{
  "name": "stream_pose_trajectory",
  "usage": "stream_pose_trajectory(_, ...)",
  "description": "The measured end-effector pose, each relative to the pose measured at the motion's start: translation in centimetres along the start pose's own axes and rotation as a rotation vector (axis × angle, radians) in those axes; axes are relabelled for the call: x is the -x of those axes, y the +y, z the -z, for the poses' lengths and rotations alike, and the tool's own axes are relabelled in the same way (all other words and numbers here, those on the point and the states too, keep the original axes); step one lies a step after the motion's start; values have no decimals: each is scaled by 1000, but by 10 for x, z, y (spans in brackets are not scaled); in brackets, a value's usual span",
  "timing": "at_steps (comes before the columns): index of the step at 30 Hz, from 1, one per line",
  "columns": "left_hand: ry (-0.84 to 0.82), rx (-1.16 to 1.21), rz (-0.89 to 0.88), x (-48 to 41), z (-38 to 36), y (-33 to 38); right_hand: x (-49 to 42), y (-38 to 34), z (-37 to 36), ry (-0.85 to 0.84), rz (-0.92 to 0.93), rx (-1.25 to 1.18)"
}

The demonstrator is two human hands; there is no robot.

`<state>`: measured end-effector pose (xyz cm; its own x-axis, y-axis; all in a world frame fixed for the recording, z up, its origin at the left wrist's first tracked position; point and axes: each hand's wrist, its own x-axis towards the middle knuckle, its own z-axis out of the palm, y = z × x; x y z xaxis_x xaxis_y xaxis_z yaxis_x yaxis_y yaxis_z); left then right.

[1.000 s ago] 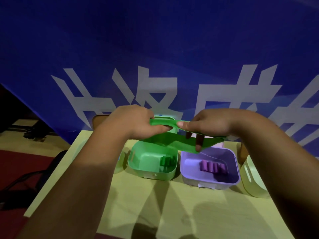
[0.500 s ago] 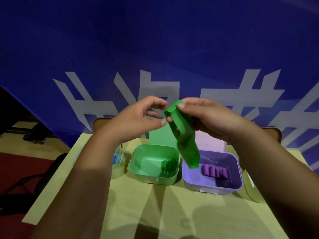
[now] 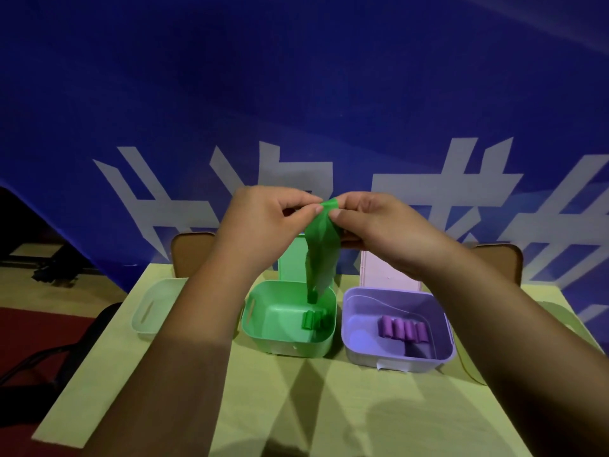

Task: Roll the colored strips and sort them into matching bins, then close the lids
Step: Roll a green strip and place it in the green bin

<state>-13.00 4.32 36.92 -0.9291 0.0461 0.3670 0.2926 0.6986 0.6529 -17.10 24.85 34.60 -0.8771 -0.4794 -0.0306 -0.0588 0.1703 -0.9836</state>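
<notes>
- blue banner [image 3: 296,94] with white characters fills the back. not part of the job.
- counter [image 3: 296,407], yellow-green top, carries the bins in a row.
- purple bin [image 3: 362,354] sits right of centre, open, with its pale lid [image 3: 379,272] upright behind it.
- green bin [image 3: 263,324] is in the centre, open. its green lid [image 3: 291,258] stands upright behind, partly hidden by the strip.
- pale bin [image 3: 145,311] is left of the green one. your arm hides the contents.
- your left hand [image 3: 263,219] and right hand [image 3: 379,225] are raised above the green bin, fingertips nearly meeting. both are closed in a pinch on the top end of the green strip [image 3: 321,252].
- the strip hangs from that pinch, twisted, with its lower end dangling at the green bin's mouth.
- handling, my read: it's thin, light and floppy, with no stiffness. untwist it first, hold the very top edge at both corners, and roll down tight. it'll likely spring open if you let go, so pinch the finished roll across its width.
- purple rolls [image 3: 403,331] lie side by side on the purple bin floor.
- green rolls [image 3: 309,319] lie against the green bin's right wall. count unclear.
</notes>
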Motion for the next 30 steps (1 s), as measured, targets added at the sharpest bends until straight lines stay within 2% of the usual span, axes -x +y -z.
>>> stream_pose_trajectory(3, 19, -22, -11, 1, 1, -3, 2, 1, -2, 51, -22, 110)
stream_pose_trajectory(7, -5, -13, -7, 3, 4, -1, 8, -3, 2, 178, -15, 406)
stream_pose_trajectory(17, -123, -41, 49, -2, 23, 14, 1, -7, -5, 214, 179, 258)
stream_pose_trajectory(21, -96, -10, 57, -2, 28, 12, -4, -13, -8, 239, 220, 257)
stream_pose_trajectory(30, 5, 252, 129, -1, 27, 3, -8, -36, -2, 242, 240, 244)
